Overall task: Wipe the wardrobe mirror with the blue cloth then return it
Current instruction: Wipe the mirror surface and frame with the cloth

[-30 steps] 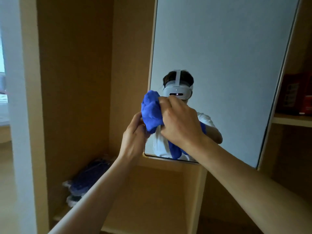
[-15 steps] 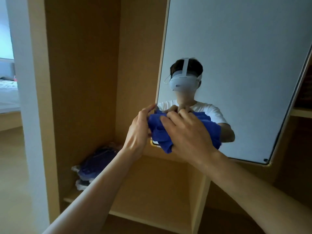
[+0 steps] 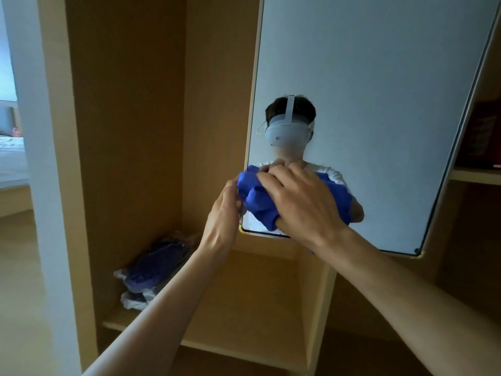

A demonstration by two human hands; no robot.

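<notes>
Cloth (image 3: 257, 204) lowered, half hidden under right hand (image 3: 301, 204)

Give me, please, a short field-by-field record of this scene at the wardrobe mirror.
wardrobe mirror: reflects the person and the cloth
blue cloth: bunched, held at the mirror's lower left corner
right hand: fingers curled over the cloth, gripping it
left hand: touches the cloth's left edge; grip unclear
shelf: wooden, below the mirror
wrapped blue bundles: stacked on the shelf, at its left end
</notes>
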